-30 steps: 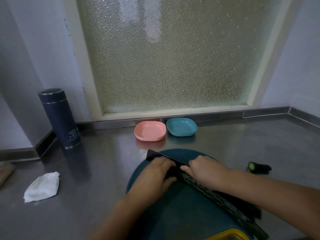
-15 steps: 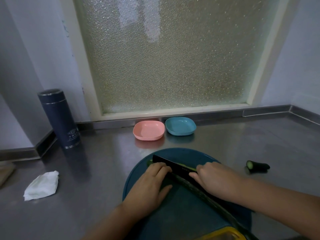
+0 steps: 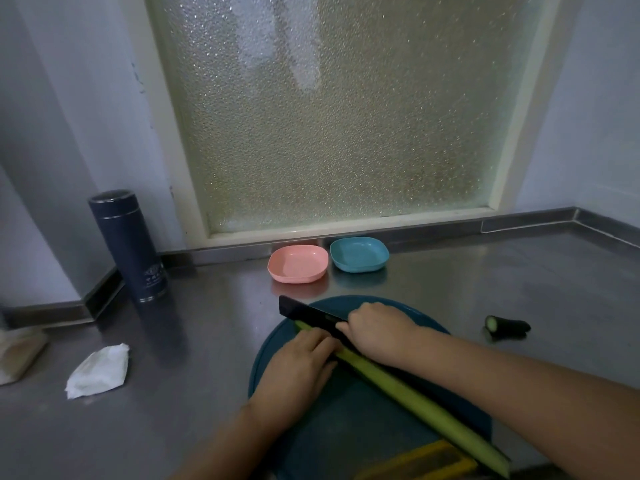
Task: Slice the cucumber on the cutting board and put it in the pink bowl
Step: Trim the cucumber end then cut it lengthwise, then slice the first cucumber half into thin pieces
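Observation:
A long cucumber [image 3: 415,393] lies diagonally on the round blue cutting board [image 3: 346,431], its pale green lengthwise cut face showing. My right hand [image 3: 377,332] grips a black knife [image 3: 308,312] whose blade runs along the cucumber's far end and points up-left. My left hand [image 3: 301,362] rests flat on the board with its fingertips against the cucumber, just left of the blade. The pink bowl [image 3: 298,265] stands beyond the board near the window, with nothing in it.
A blue bowl [image 3: 359,254] sits right of the pink one. A cut cucumber end [image 3: 507,327] lies on the steel counter to the right. A dark thermos [image 3: 130,247] and a crumpled tissue [image 3: 98,370] are at left. A yellow object [image 3: 419,460] touches the board's near edge.
The knife has slid toward the cucumber's far end and both hands moved with it. The cucumber's pale cut face now shows where dark skin was seen before.

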Motion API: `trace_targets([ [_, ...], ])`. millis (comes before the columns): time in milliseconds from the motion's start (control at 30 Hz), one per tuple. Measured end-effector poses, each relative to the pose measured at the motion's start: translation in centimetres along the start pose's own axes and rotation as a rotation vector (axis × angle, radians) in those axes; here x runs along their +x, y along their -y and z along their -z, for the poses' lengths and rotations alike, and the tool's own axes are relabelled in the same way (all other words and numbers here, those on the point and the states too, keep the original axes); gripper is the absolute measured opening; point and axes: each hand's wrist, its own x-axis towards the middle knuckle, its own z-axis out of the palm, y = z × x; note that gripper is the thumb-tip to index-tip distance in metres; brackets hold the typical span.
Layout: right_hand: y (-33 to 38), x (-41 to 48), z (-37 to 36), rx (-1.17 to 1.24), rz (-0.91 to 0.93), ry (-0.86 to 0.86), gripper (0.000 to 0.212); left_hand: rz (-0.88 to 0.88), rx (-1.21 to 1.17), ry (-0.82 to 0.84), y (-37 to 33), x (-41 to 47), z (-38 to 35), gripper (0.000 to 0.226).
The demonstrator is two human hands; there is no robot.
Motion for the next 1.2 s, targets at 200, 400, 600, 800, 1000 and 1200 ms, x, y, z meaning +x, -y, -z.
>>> trace_targets([
  [200, -2.3, -2.4, 0.9, 0.183, -0.176, 0.037, 0.056, -0.127, 0.042, 0.091, 0.2, 0.4, 0.2, 0.029],
  [400, -5.8, -6.4, 4.6, 0.432, -0.272, -0.105, 0.055, -0.303, 0.103, 0.218, -1.0, 1.8, 0.8, 0.036],
  [600, -9.5, -9.0, 4.2, 0.38, -0.365, -0.103, 0.051, -0.256, 0.01, 0.325, -2.2, 3.0, 1.0, 0.038],
  [800, -11.4, -10.3, 3.4, 0.359, -0.365, -0.078, 0.034, -0.102, -0.133, 0.648, -1.2, 4.1, 3.2, 0.02],
  [1000, -11.7, -9.5, 2.6, 0.362, -0.411, -0.109, 0.033, 0.188, -0.423, 0.8, -1.2, 5.4, 4.1, 0.026],
  [1200, -12.1, -7.9, 1.6, 0.49, -0.464, -0.183, 0.032, 0.023, -0.185, 0.929, -2.0, 7.4, 3.0, 0.015],
])
